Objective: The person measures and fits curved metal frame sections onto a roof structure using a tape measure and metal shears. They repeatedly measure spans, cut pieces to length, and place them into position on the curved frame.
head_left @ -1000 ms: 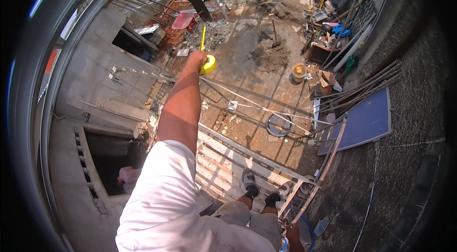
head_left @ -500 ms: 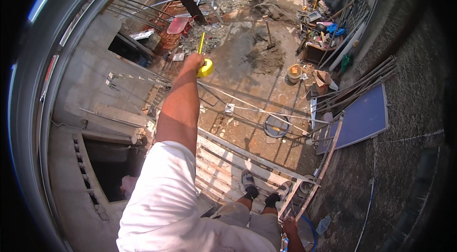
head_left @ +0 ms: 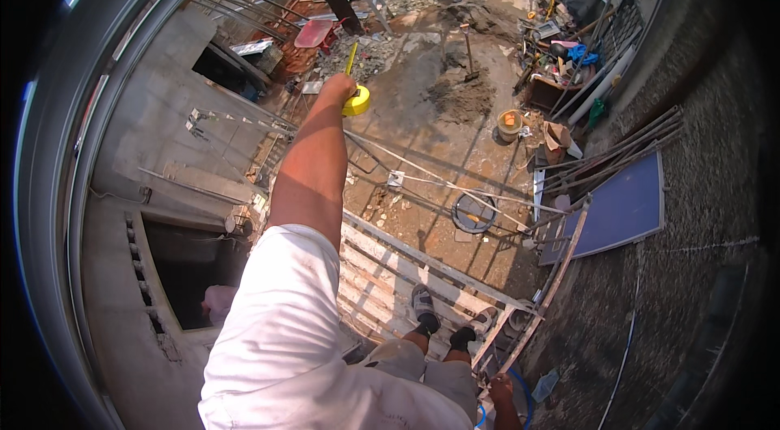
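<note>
Downward view from a raised plank platform [head_left: 379, 269], the left arm outstretched over the ground. The fingers of the left hand [head_left: 336, 90] are closed on a yellow tape measure [head_left: 357, 103]; its rounded case shows at the right edge of the hand, partly covered by it, and the exact placing of each fingertip is hidden. The yellow blade [head_left: 352, 60] projects beyond the fingers, away from the body, in line with the rubble [head_left: 379, 55]. The right hand [head_left: 502, 388] lies low at right, beside the lower end of a wooden rail [head_left: 564, 262]; whether its fingers grip the rail cannot be told. On the ground are a bucket [head_left: 509, 131] and a shovel [head_left: 469, 55].
</note>
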`<state>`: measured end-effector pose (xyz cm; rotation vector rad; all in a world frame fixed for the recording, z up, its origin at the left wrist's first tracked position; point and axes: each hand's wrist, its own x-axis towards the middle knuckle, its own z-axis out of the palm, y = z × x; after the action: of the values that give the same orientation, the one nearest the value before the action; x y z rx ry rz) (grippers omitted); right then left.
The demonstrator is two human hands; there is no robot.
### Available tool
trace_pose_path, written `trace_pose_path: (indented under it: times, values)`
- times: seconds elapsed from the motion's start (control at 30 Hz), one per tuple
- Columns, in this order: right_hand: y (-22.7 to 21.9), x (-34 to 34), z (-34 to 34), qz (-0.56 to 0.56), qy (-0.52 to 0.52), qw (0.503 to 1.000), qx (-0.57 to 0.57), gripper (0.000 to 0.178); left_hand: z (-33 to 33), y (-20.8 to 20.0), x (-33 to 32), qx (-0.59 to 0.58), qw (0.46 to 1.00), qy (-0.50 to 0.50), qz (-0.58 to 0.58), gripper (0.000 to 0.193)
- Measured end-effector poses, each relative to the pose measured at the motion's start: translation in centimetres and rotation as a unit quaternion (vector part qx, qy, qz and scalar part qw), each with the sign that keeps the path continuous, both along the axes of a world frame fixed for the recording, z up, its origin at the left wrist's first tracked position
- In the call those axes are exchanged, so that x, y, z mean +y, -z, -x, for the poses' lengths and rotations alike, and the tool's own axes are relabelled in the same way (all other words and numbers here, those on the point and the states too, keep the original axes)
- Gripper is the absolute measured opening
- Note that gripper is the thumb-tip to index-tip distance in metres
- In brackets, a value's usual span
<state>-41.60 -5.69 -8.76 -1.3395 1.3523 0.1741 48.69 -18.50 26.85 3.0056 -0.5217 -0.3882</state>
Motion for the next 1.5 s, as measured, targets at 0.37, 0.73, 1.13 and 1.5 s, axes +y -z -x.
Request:
trace_pose_path:
  times: [0.37, 0.73, 1.13, 1.5]
  values:
    - [-0.4, 0.7, -0.4, -0.018, 0.013, 0.999, 0.028, 0.016, -3.0, -0.6, -6.9, -0.006, 0.994, -0.045, -0.097, 0.057]
    - [0.6, 3.8, 1.0, 0.033, -0.004, 0.998, 0.045, 0.017, 2.3, -5.4, -12.1, 0.005, 0.997, -0.014, -0.074, 0.064]
    - [-2.6, 1.9, -0.8, -0.060, 0.067, 0.995, 0.040, 0.018, -5.8, 1.0, -12.0, 0.001, 0.990, 0.054, -0.129, 0.066]
    - [-3.0, -0.2, -1.4, -0.072, 0.042, 0.994, 0.064, 0.022, -5.4, 0.1, -7.4, -0.010, 0.994, 0.031, -0.100, 0.055]
